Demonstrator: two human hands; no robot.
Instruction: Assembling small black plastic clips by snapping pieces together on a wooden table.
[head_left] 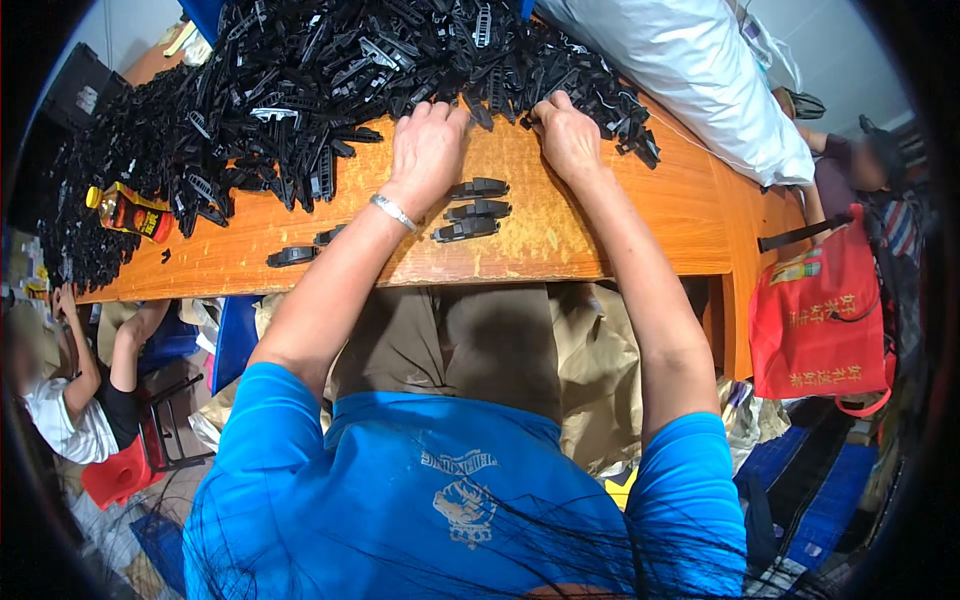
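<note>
My left hand (428, 148), with a pale bracelet on the wrist, reaches to the near edge of a big heap of black plastic parts (300, 90). Its fingers are bent downward among the parts, and the tips are hidden. Beside its thumb side lies a dark pointed part (478, 112). To the right, my right hand (568, 138) is curled at the same edge, thumb and fingers pinched at a small black part (526, 121). Below my left hand, several longish black clips (468, 229) lie in a short stack. Another black clip (292, 256) rests left of my forearm.
The wooden table (560, 235) has a worn top. A bottle with a yellow cap and dark label (135, 212) lies at the left. A large white sack (700, 80) leans at the right, above a red bag (820, 320). Other people sit at far left and far right.
</note>
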